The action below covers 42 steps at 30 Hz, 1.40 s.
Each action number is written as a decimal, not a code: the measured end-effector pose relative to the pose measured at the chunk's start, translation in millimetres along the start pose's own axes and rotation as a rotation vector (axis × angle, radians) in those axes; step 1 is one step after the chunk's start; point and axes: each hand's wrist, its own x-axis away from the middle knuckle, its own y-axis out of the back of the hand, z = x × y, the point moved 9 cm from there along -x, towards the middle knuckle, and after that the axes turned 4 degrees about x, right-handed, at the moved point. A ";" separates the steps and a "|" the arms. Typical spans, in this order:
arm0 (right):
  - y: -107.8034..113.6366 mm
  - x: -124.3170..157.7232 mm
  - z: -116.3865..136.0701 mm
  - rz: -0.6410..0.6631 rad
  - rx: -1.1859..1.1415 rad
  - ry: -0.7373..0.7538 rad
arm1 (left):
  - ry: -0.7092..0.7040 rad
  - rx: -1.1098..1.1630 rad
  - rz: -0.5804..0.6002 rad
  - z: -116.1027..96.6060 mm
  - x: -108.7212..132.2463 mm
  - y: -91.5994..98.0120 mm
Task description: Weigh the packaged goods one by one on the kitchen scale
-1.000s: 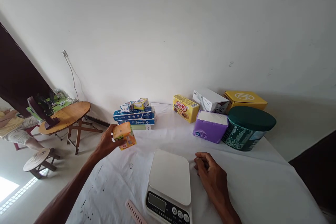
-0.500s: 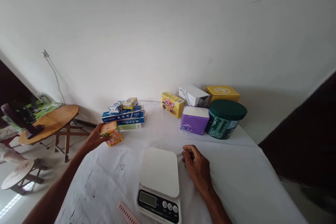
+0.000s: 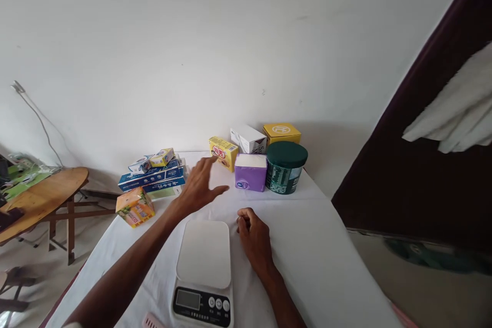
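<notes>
My left hand (image 3: 200,186) is over the table with thumb and fingers spread and nothing in it, close to a yellow box (image 3: 223,154) and a purple pack (image 3: 250,173). Curled on the cloth right of the white scale (image 3: 203,255) is my right hand (image 3: 253,236); whether its fingers hold anything is hidden. An orange box (image 3: 135,207) rests at the table's left edge, before stacked blue boxes (image 3: 151,178). Nothing lies on the scale's plate.
Behind the purple pack are a white box (image 3: 248,139) and a golden box (image 3: 282,133), beside a green-lidded tub (image 3: 286,166). A pink strip (image 3: 152,321) lies at the near edge. The wall (image 3: 215,51) borders the table.
My left hand has let go of the orange box and moved right, its fingers now spread. The view has turned to the right. My right hand keeps its place beside the scale.
</notes>
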 end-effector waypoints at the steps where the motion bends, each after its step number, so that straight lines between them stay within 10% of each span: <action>1: -0.2 -0.2 -0.5 -0.003 -0.003 0.001 | -0.016 0.016 0.063 -4.5 -17.6 -21.6; 8: 2.0 0.8 1.2 -0.024 -0.011 0.017 | 0.058 -0.043 0.262 7.4 -82.3 -95.3; 19: 3.1 -0.2 3.4 -0.036 0.004 0.030 | 0.183 0.061 0.195 18.6 -77.8 -80.2; 29: -1.0 -3.1 -1.0 -0.001 0.006 0.006 | 0.344 0.127 0.066 5.5 53.0 57.2; 35: -1.5 -2.4 -3.8 0.023 0.041 -0.031 | 0.427 0.141 0.111 6.3 145.5 53.1; 42: -1.2 -3.7 -2.7 0.042 0.079 -0.027 | 0.355 0.120 0.133 -11.1 156.1 51.4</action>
